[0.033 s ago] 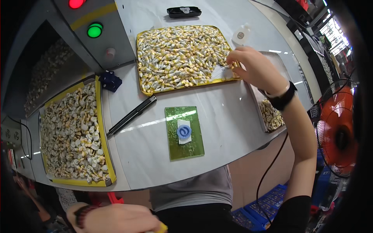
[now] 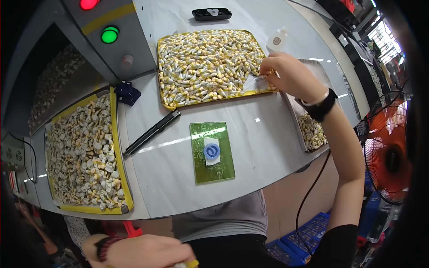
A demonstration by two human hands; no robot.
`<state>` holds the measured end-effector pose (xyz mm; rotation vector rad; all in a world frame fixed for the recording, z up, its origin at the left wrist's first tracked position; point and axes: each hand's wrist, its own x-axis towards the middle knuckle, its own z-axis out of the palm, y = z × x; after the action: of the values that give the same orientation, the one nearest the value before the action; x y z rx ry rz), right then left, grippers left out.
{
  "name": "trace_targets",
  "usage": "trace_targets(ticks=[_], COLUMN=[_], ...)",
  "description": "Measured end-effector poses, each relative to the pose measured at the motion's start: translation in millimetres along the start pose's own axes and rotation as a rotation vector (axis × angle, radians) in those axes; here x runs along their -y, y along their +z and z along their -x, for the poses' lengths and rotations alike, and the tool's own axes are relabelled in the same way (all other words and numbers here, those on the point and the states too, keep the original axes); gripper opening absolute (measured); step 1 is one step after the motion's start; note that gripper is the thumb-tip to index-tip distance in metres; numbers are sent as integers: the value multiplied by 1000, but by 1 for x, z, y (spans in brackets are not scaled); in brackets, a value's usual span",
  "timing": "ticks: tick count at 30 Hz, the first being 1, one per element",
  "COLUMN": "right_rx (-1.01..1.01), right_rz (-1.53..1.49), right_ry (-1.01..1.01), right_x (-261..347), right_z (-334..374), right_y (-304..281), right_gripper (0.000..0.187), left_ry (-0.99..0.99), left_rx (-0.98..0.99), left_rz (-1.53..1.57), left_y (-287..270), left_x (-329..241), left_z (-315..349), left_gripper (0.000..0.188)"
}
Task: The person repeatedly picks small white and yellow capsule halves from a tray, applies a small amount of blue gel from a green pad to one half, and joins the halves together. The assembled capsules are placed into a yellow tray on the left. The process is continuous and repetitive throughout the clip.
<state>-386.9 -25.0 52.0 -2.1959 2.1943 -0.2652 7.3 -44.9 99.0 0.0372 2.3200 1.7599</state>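
My right hand (image 2: pixel 298 80) hovers over the right edge of a yellow-rimmed tray (image 2: pixel 201 104) full of small white-and-yellow tapered pieces (image 2: pixel 210 64). Its fingers are bent together in a pinch, and what lies between them is too small to make out. Low in the view, in front of my body, my left hand (image 2: pixel 145 251) is closed on a small yellow-and-white piece (image 2: pixel 191 263), mostly hidden by the fingers. A blue ring-shaped thing (image 2: pixel 212 152) rests on a white patch on a green plate (image 2: pixel 213 174), in the middle of the table.
On the left, a second yellow-edged tray (image 2: pixel 128 190) holds many similar pieces. A grey tray (image 2: pixel 300 129) under my right forearm holds more. A black stick-like tool (image 2: pixel 152 133), dark blue cloth (image 2: pixel 127 93), white bottle (image 2: pixel 277 40) and black case (image 2: pixel 212 14) lie around. An orange fan (image 2: pixel 391 152) stands right.
My left hand has shifted slightly to the right with the piece in it, which shows a little more. The right hand has barely moved at the tray's edge.
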Motion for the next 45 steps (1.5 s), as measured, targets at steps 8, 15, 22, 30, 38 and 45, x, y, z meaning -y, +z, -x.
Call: trace_targets(ticks=[8,15,22,30,38,45], right_rx=[-11,-4,86,-55,156,96], right_rz=[-117,-135,-264,-506,-745,-494], right_ry=[-74,-41,12,-124,-303,-280], right_x=[8,13,25,84,130,131], right_z=[-7,-7,-9,11,38,37], right_y=[15,12,12,-12,-2,9], right_gripper=[6,9,9,7,15,10], left_ry=[54,75,167,325,286,212], left_rx=[-377,-688,-679,-416,-650,-647], left_rz=[769,1436,1471,1532,1436,1487], left_y=[47,65,70,75,71,69], left_x=[69,65,71,92,81,77], left_z=[-14,-39,-43,-34,-40,-35], left_gripper=[13,24,26,51,33,42])
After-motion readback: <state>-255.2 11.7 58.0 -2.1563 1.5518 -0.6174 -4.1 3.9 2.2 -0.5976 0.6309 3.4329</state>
